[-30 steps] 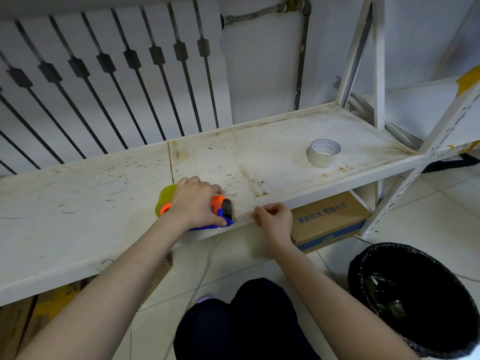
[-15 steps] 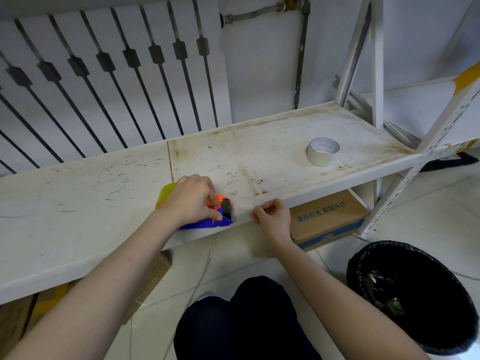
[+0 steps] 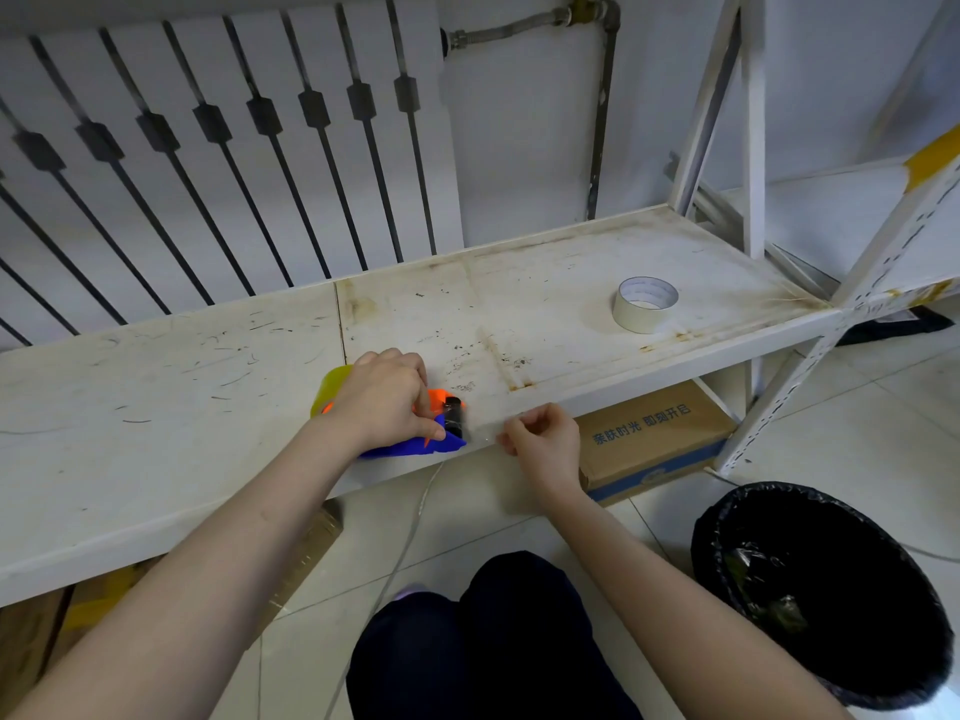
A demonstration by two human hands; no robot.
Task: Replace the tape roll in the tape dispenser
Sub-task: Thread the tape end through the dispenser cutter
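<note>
Meanwhile the left hand (image 3: 382, 400) presses down over the dispenser (image 3: 415, 445), fingers curled and clamped on its orange and blue body at the shelf's (image 3: 156, 407) front edge. Compared with a second ago it has shifted little; the fingers have closed a touch tighter toward the black cutter end, which pokes out just right of the knuckles. A yellow-green roll (image 3: 331, 387) shows behind the wrist, seated in the dispenser.

Just to the right, the right hand (image 3: 543, 439) is pinched together, thumb against fingertips, and has drawn slightly away from the cutter. It probably holds the clear tape's free end, though the strip itself is too faint to be sure of.

Judging by this, the new roll is in and the tape is being threaded or tested, so the task looks nearly finished. Well off to the right and farther back, a pale roll (image 3: 645, 305) stands alone on the shelf. A black bin (image 3: 821, 589) sits on the floor beyond the right forearm.
</note>
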